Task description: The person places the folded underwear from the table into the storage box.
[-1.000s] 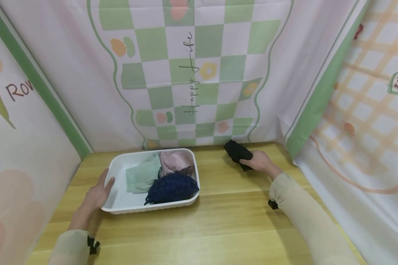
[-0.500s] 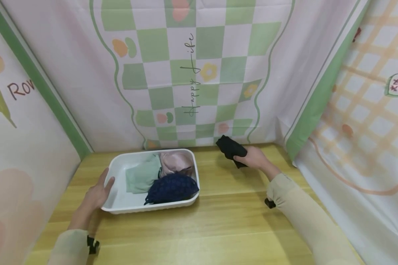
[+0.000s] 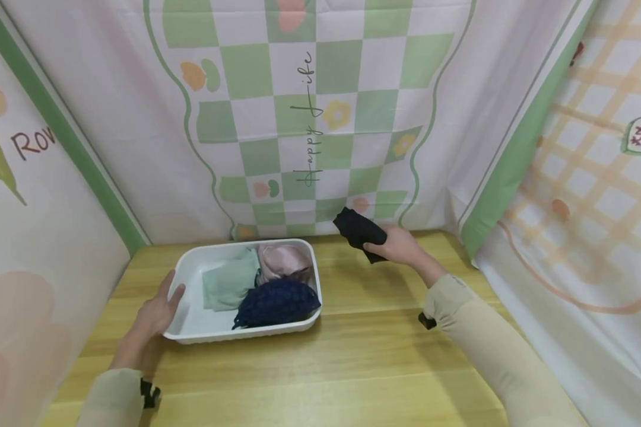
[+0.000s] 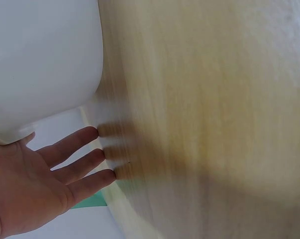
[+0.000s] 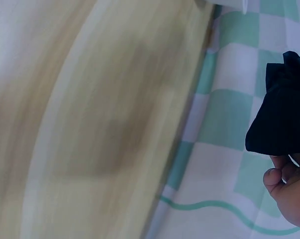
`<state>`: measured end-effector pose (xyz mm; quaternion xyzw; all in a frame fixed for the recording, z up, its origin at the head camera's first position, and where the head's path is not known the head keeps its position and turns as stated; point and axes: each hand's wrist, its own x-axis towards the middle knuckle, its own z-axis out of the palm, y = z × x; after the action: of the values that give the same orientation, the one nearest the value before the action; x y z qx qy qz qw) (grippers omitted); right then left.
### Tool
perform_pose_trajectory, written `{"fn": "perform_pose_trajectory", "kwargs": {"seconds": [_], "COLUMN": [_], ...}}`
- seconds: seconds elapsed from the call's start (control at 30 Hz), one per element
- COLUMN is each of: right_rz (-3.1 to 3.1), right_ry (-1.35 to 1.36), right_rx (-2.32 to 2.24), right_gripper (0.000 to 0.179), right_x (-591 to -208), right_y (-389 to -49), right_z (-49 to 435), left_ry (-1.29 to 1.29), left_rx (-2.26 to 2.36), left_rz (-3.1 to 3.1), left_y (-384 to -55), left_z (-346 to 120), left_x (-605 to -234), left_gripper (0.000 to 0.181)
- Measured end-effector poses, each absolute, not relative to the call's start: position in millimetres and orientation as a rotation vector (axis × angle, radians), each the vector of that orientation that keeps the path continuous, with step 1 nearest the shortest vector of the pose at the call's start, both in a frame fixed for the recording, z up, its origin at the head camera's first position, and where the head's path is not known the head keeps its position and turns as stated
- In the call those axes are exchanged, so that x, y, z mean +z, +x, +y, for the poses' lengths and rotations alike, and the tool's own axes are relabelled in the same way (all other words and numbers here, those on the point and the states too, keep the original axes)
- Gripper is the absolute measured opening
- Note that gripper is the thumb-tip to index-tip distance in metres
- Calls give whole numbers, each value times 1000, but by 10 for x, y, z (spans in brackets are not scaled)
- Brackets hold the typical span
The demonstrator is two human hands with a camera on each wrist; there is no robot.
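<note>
In the head view my right hand (image 3: 400, 244) grips a bundled black cloth garment (image 3: 359, 230), raised above the back of the table, to the right of a white tray (image 3: 192, 339). The right wrist view shows the black cloth's loose folds above the thumb and fingers. My left hand (image 3: 155, 311) is at the tray's left side, its thumb over the rim. Its other fingers (image 4: 85, 159) stretch out straight below the tray, with tips at the wooden table. Inside the tray lie a folded mint-green cloth (image 3: 229, 281), a shiny pink folded garment (image 3: 283, 263) and a navy lace-like garment (image 3: 278, 302).
The wooden table (image 3: 310, 379) ends at the back against a hanging curtain (image 3: 336, 160) with green checks. More printed curtains close off the left and right sides. Bare wood lies between the tray and my right arm.
My right hand has moved left and upward with the black garment, nearer the tray. The left hand and the tray have stayed in place.
</note>
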<state>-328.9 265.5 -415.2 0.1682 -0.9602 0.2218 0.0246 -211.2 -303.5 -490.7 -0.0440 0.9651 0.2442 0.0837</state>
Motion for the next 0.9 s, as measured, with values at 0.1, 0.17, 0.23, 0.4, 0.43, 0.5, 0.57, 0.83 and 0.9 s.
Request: {"fn": "perform_pose_trajectory", "kwargs": {"seconds": [0.1,0.17,0.23,0.4,0.43,0.5,0.57,0.83,0.9], "right_rz": [-2953,-2945,-2935,-2906,-2903,-2902,-2908,-2929,-2934], "right_ry": [557,572,584,645,654,669,670,663,658], "right_rx": [697,698,692,627,620,616,619,642,660], "right_gripper": [41,40,40,37,37,39,41,38,39], "right_x": [-4097,-4068,-4045,-4022,-4015,-3998,-3974,-3879,-3860], "right_y": [-3280,-3277,-3277,-3286,-3285,-3279,-3269,-3232,-3224], "right_z": [2587,2547,2506,2420,2402,2366,2327,2165,2131], "left_ry": [-158,-169,-176,-179,-179,-178,-175,-156,-160], "left_rx": [732,736,742,747,745,740,739,752,746], "left_rz": [2860,2851,2845,2848,2850,2853,2857,2874,2869], "left_y": [-2121,-2122,-2123,-2126,-2128,-2133,-2135,-2135,-2132], "left_z": [-3037,-3035,-3033,-3032,-3033,-3036,-3037,-3050,-3051], "left_x": [-4915,-4915,-4914,-4914,-4915,-4916,-4915,-4920,-4924], "left_gripper": [79,80,80,79,79,79,79,78,78]}}
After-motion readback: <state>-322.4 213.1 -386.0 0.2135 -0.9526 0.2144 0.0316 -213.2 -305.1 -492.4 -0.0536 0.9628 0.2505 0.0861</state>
